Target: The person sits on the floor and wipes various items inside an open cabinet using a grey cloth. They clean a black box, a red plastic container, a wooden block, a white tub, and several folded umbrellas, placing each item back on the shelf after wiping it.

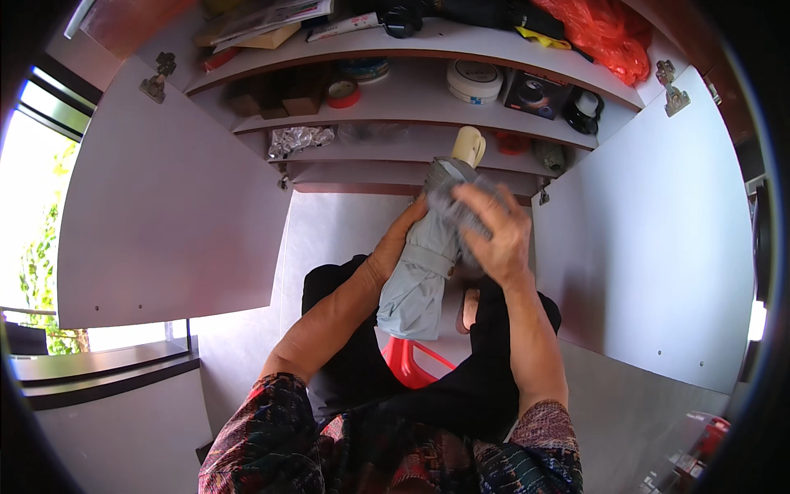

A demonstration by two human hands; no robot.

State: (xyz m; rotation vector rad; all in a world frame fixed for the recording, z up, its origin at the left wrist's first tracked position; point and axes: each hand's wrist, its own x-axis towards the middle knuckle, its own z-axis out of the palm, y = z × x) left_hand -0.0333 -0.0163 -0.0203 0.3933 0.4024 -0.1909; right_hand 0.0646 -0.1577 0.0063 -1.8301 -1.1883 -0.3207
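Observation:
A folded pale grey-blue umbrella slants in front of me, its cream handle pointing away toward the shelves and a strap around its middle. My left hand grips it from the left side, fingers partly hidden behind the fabric. On the opposite side, my right hand presses a dark grey cloth against the umbrella's upper part, near the handle. Motion smears the cloth and the right fingertips.
An open cabinet's shelves hold a white round tub, a roll of red tape, crumpled foil and a red plastic bag. White doors stand open on both sides. A red stool shows between my legs.

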